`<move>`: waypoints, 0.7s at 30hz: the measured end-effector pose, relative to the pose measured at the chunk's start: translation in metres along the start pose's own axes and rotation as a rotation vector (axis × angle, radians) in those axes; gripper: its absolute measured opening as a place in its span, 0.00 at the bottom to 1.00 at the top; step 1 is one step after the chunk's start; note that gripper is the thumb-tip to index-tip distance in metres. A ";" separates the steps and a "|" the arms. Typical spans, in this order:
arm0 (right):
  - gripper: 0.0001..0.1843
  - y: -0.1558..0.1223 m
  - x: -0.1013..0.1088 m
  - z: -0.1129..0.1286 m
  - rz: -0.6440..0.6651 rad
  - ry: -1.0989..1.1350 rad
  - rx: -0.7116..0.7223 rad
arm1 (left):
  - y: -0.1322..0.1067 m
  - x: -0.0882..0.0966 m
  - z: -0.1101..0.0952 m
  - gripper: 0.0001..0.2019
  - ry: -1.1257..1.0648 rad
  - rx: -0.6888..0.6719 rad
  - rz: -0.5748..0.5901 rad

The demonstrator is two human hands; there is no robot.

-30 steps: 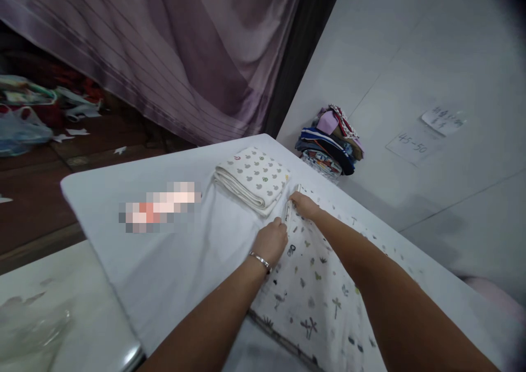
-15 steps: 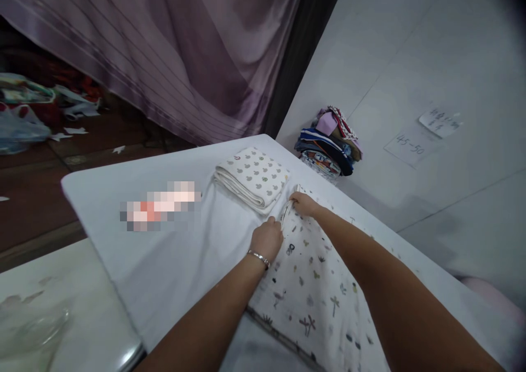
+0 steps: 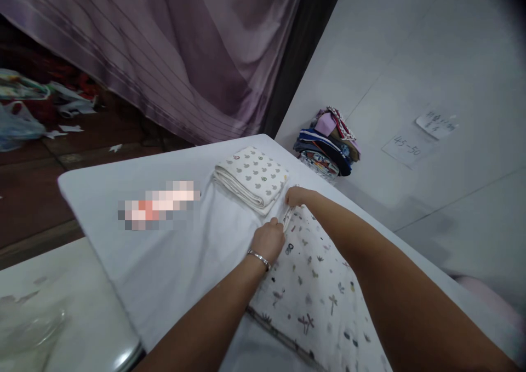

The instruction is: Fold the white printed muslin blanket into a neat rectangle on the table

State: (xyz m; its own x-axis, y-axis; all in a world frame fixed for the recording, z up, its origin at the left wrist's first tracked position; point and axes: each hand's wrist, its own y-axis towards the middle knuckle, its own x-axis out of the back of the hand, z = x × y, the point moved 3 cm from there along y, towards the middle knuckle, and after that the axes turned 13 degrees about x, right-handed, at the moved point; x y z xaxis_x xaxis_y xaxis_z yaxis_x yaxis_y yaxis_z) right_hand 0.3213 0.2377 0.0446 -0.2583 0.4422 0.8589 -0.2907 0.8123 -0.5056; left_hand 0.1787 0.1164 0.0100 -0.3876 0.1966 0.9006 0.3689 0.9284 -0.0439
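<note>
Two hands pinch one edge of the printed cloth (image 3: 306,281), which lies on the white tabletop (image 3: 164,262) towards you, just beside the folded cloth (image 3: 252,175). If you pull harder with one hand than the other, that edge could skew and the layers beneath could slip out of line. A loose pinch might let a layer drop and crease, and a wide sweep of your left hand (image 3: 268,239) could nudge the folded cloth, since it sits so near.

As for the fingers, those of your left hand are curled in, closed on the near part of the edge. Your right hand (image 3: 296,195), further off, has its fingers bent together at the far end and seems to grip the same edge; the fingertips are too hidden to tell how many layers either hand has.
</note>
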 end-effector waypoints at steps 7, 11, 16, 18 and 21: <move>0.17 -0.002 0.008 0.009 -0.100 -0.070 0.083 | 0.001 0.000 0.004 0.10 -0.017 0.038 -0.028; 0.16 -0.003 0.004 0.008 -0.047 -0.044 0.140 | 0.001 -0.001 0.004 0.10 -0.015 0.041 -0.023; 0.19 -0.004 -0.004 0.007 0.032 -0.054 0.162 | 0.001 0.001 0.003 0.10 -0.020 0.048 0.001; 0.19 -0.004 -0.005 0.009 0.035 -0.084 0.158 | 0.001 0.001 0.003 0.10 -0.020 0.051 0.015; 0.15 -0.005 -0.005 0.013 0.010 -0.144 0.157 | 0.001 0.001 0.003 0.10 -0.020 0.051 0.012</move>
State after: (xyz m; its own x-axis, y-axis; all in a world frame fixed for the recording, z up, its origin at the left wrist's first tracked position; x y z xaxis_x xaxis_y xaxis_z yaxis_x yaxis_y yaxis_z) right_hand 0.3121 0.2265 0.0420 -0.3871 0.3817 0.8393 -0.4247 0.7342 -0.5298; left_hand 0.1759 0.1184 0.0092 -0.4010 0.2134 0.8909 0.3297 0.9409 -0.0769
